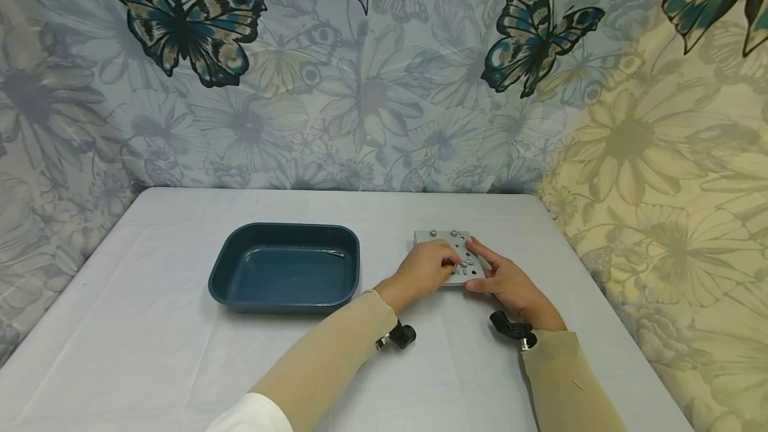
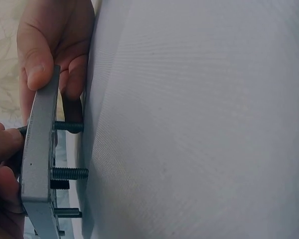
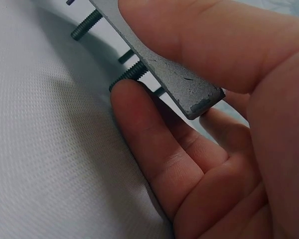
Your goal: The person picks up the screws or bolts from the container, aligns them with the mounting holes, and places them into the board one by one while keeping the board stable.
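A silver metal plate (image 1: 446, 240) with several holes, tilted off the white table, has screws set in it. My right hand (image 1: 510, 285) grips its right edge, thumb on the near side and fingers beyond and beneath. In the right wrist view, a fingertip (image 3: 132, 97) lies right at a threaded screw (image 3: 128, 75) under the plate. Over the plate's face, my left hand (image 1: 422, 267) pinches a screw (image 2: 23, 130) between thumb and finger. Several threaded shanks (image 2: 70, 173) stick out of the underside in the left wrist view.
A dark blue rectangular tray (image 1: 284, 305) stands left of the plate, with a small thin metal piece (image 1: 335, 254) inside. White cloth covers the table (image 1: 150, 352). Patterned fabric (image 1: 372, 119) with butterflies hangs behind it.
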A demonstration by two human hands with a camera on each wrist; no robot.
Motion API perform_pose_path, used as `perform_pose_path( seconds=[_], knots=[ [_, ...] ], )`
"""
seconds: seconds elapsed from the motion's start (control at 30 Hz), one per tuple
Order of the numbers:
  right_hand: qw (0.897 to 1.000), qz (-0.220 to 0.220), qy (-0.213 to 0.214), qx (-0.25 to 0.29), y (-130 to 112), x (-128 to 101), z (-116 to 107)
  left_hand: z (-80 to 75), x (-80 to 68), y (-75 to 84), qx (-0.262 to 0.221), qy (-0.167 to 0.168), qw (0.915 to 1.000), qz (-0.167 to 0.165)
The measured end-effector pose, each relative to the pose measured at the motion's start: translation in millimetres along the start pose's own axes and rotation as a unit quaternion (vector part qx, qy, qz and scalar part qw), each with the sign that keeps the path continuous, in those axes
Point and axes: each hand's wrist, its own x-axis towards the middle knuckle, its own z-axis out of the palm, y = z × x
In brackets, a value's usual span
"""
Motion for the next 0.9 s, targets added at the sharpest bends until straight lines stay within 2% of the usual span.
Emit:
perform_pose_path(
  seconds=[0.2, 0.47, 0.9],
  knots=[
    [1.000, 0.006, 0.002, 0.008, -1.7, -0.1, 0.9, -0.7, -2.1, 0.8, 0.006, 0.014, 0.9999, 0.006],
    [1.000, 0.009, 0.008, -0.003, -1.4, 0.9, 0.2, -1.7, -3.0, 0.0, -0.004, 0.007, 0.9999, 0.011],
    [1.000, 0.013, 0.014, -0.008, -1.2, 0.9, 0.1, -3.7, -3.0, 3.5, 0.036, 0.001, 0.9992, 0.016]
  ],
)
